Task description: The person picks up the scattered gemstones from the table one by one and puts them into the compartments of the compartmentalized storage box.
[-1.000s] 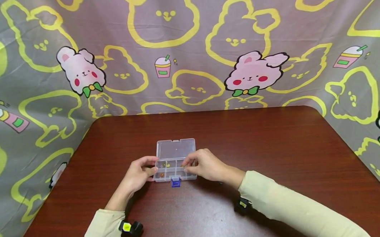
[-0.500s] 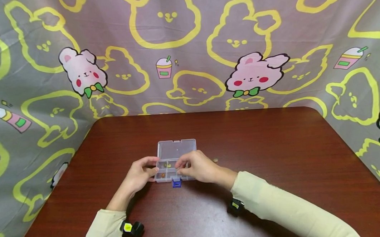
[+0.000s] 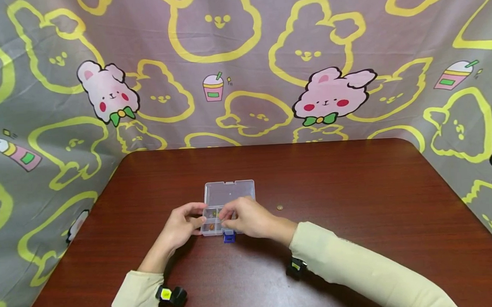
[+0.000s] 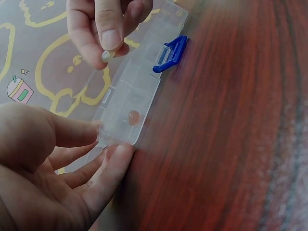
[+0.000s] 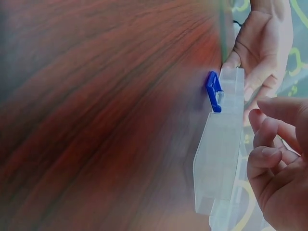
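Observation:
A clear plastic compartment box (image 3: 230, 192) stands on the table with its lid raised at the back. My left hand (image 3: 179, 226) holds its left end between thumb and fingers. Over the middle of the box is my right hand (image 3: 249, 217), pinching a small pale, shiny bead (image 4: 108, 56) between thumb and finger. An orange bead (image 4: 134, 117) lies in the front left compartment. Small yellowish pieces (image 3: 215, 214) show in the back left part, partly hidden by the right fingers. The blue latch (image 5: 213, 92) hangs open at the box's front.
A small round gold-coloured piece (image 3: 280, 208) lies on the brown wooden table (image 3: 335, 176), right of the box. A patterned curtain (image 3: 250, 70) hangs behind the table and along both sides.
My right hand has moved left across the box, from its right compartments to the middle. The gold-coloured piece on the table has come into view. My left hand stays on the box.

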`<action>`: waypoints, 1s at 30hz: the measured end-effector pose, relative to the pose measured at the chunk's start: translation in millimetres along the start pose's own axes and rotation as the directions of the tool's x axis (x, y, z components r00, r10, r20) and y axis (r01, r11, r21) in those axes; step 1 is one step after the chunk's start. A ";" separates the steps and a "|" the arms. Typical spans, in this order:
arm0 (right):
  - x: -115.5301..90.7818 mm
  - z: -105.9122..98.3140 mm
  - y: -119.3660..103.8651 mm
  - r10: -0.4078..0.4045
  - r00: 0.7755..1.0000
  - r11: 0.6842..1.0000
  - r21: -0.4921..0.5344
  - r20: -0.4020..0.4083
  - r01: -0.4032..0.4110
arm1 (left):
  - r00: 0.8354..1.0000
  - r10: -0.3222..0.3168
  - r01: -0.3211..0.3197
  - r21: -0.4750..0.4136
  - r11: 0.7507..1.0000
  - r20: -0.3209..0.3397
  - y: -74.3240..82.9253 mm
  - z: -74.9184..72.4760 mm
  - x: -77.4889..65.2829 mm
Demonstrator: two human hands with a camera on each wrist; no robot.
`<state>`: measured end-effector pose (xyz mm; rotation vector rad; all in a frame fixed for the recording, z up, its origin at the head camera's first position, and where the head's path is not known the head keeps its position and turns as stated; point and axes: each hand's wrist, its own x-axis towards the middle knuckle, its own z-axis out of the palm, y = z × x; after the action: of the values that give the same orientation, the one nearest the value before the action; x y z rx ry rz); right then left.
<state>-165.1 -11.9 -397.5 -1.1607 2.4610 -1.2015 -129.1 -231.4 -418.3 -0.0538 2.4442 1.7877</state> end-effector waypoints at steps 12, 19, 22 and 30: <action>4.0 4.0 -1.0 0.004 1.000 0.999 -0.034 -0.001 -0.004 | 1.000 0.003 -0.003 -0.005 1.000 0.008 0.5 -0.8 0.2; 4.5 5.1 -1.0 0.001 1.000 0.999 -0.035 -0.008 -0.002 | 1.000 -0.008 0.008 0.001 1.000 0.008 1.1 -0.9 -0.3; 4.7 5.4 -1.0 -0.003 1.000 0.999 -0.037 -0.008 0.003 | 1.000 -0.010 0.010 0.003 1.000 0.006 1.2 -1.0 -0.8; 4.5 4.8 -0.7 -0.016 1.000 0.999 -0.037 -0.018 0.016 | 1.000 -0.010 0.010 0.006 1.000 0.006 1.7 -0.7 -1.4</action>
<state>-165.7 -18.3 -399.4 -1.1860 2.5018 -1.1817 -127.9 -231.5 -416.3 -0.0592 2.4403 1.7744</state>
